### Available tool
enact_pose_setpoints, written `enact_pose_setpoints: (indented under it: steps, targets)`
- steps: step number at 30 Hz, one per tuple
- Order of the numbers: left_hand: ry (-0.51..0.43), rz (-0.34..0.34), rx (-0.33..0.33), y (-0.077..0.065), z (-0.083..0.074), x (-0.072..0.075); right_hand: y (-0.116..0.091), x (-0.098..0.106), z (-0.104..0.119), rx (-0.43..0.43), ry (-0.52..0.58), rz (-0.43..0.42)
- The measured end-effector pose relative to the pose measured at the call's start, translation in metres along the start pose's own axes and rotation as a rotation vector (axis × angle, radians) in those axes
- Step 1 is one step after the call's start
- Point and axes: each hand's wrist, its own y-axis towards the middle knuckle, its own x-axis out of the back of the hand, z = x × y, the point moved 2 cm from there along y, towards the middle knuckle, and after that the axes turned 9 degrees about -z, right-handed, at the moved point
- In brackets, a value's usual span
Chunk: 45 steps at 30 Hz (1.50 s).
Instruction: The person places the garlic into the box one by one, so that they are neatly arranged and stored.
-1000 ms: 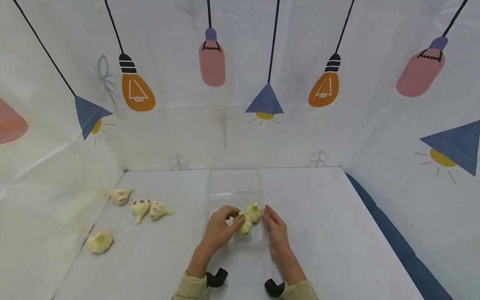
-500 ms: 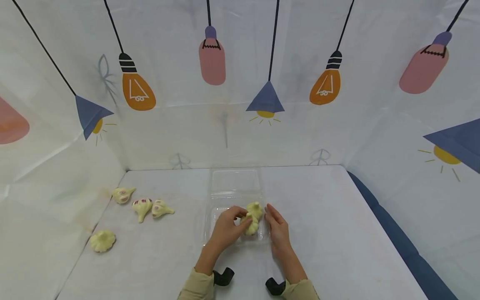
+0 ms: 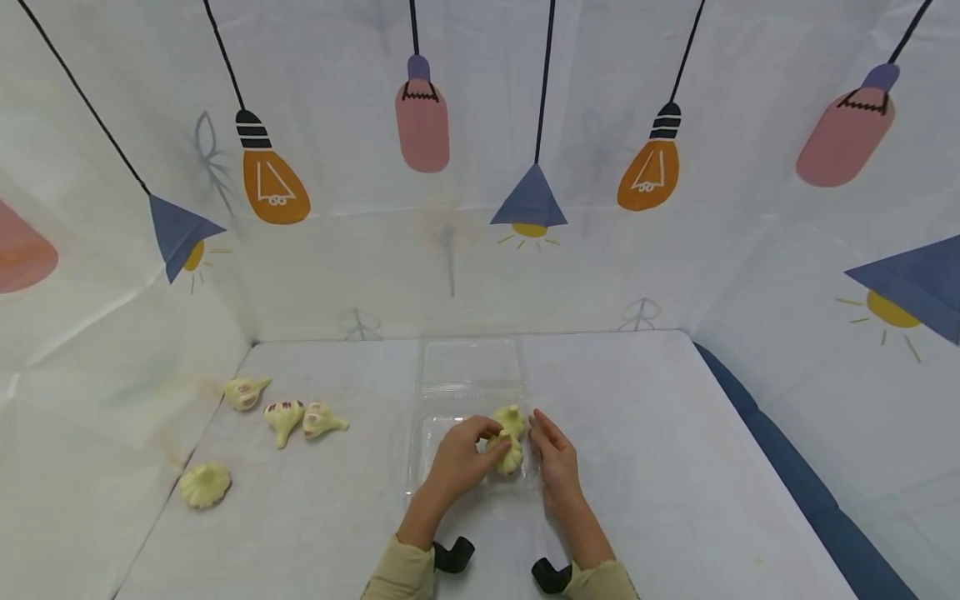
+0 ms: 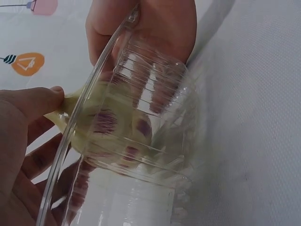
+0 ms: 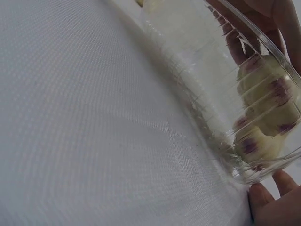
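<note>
A clear plastic clamshell box (image 3: 431, 446) lies on the table with its lid folded back. One garlic bulb (image 3: 509, 417) sits at the right side of the box. Just in front of it is a second garlic bulb (image 3: 510, 460), whose stem my left hand (image 3: 459, 458) pinches between thumb and fingers. In the left wrist view the held garlic bulb (image 4: 106, 122) shows purple streaks through the box wall. My right hand (image 3: 557, 462) has its fingers extended along the box's right side, with fingertips (image 5: 259, 192) at the wall in the right wrist view.
To the left on the white table (image 3: 675, 467) are more garlic bulbs: one at the back (image 3: 244, 393), a pair with a purple-marked bulb (image 3: 282, 421) and its neighbour (image 3: 324, 419), and one nearer bulb (image 3: 205, 485). Lamp-printed white sheeting (image 3: 360, 275) encloses the table.
My left hand has moved right inside the box with its garlic bulb, bringing it in front of the other bulb. My right hand has stayed at the box's side.
</note>
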Motion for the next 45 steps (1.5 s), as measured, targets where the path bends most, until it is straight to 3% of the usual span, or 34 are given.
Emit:
enact_pose_setpoints:
  steps: [26,45]
  targets:
    - [0.006,0.092,-0.002,0.001,-0.001,-0.011,0.002,0.0,-0.004,0.005,-0.014,-0.038]
    - [-0.019,0.133,0.014,0.001,0.004,-0.016,0.0,0.001,-0.001,-0.004,-0.019,-0.006]
